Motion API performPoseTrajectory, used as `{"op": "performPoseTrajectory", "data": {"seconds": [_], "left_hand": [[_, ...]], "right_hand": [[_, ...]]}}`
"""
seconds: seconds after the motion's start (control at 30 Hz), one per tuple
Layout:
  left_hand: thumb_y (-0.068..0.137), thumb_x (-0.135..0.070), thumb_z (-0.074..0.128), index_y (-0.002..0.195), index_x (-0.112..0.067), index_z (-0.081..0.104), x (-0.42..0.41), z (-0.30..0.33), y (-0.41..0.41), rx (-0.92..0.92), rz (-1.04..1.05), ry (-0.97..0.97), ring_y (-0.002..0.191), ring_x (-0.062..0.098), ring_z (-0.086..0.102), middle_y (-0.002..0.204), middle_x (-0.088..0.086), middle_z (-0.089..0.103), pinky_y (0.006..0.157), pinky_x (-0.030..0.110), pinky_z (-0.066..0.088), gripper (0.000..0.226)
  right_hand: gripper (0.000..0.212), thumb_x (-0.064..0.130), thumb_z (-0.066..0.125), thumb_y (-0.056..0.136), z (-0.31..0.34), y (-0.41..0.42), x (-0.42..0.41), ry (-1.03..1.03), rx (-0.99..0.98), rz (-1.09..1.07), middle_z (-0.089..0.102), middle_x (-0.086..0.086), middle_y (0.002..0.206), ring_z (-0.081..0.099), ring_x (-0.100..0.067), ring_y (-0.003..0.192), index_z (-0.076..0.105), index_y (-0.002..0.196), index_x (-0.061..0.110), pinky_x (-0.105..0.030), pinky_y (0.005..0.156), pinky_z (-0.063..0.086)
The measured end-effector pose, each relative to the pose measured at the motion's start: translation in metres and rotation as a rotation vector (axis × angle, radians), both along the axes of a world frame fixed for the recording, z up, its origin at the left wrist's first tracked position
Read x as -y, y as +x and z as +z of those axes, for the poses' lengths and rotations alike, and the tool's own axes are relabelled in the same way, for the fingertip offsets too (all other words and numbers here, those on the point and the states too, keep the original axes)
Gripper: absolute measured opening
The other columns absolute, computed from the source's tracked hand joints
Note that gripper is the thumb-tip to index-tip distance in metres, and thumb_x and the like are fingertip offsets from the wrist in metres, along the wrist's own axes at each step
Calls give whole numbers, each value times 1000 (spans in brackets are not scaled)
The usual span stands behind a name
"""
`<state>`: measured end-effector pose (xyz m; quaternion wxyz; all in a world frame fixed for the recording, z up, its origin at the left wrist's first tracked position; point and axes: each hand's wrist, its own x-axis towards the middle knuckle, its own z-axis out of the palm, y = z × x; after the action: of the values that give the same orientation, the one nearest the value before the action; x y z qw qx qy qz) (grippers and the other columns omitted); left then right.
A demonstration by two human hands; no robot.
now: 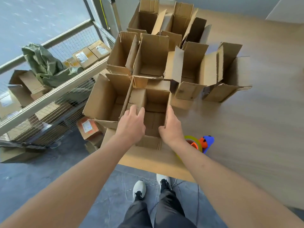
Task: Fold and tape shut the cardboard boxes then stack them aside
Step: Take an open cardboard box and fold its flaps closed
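A: From the head camera, what stands nearest the person?

B: An open brown cardboard box (153,111) with its flaps up, at the near edge of a pale wooden table (246,129). Both bare hands are on it.

A: How are the hands placed?

B: The left hand (131,124) lies over the box's left flap, fingers curled over the top edge and reaching inside. The right hand (171,127) grips the right flap, with the thumb on the inner face and the fingers behind the cardboard.

A: And the other boxes?

B: A cluster of open brown cardboard boxes (164,51) fills the table beyond it, touching one another, flaps standing or splayed. One more open box (105,99) sits just beside the held one on its left, overhanging the table's edge.

A: Any tape?

B: A tape dispenser (204,143) in blue and orange, with a yellowish roll, lies on the table just beside the right wrist, partly hidden by the forearm.

A: What lies off the table?

B: To the left, a wire-mesh cage cart (49,102) holds labelled cardboard parcels and a crumpled green sack (44,63). Below, grey floor (41,175), dark trousers and two white shoes (139,189).
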<state>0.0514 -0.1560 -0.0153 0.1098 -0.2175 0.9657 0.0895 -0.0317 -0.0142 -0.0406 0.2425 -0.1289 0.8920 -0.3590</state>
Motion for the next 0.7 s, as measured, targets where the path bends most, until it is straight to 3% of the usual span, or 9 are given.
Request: {"op": "performPoseTrajectory", "data": {"seconds": [0.13,0.23,0.6,0.7], "left_hand": [[97,-25,57,156,-13,31,-2,6,9,-17,-88,-27,133,36,45,152,17,36,105,44,44,65],[97,-27,57,156,-13,30,-8,15,15,-58,-127,-11,138,35,42,154,16,34,108,43,43,67],[93,-35,59,143,-16,39,-54,64,25,-193,-297,16,129,35,48,146,16,42,101,45,47,57],[96,-52,60,155,-13,26,-85,77,18,-220,-225,42,129,36,48,146,16,41,99,47,48,79]], "right_hand": [[89,1,63,90,10,14,-14,6,-20,-58,45,-8,157,43,-27,143,17,164,21,-30,111,38],[87,1,65,91,20,24,-25,-6,-49,-106,44,-7,157,42,-26,144,20,163,20,-31,112,39],[82,2,58,90,80,56,-98,9,-166,-280,41,-7,157,42,-24,141,23,162,20,-29,107,39],[80,2,58,91,93,54,-128,37,-202,-362,39,-7,156,42,-24,140,24,161,20,-29,106,38]]}}
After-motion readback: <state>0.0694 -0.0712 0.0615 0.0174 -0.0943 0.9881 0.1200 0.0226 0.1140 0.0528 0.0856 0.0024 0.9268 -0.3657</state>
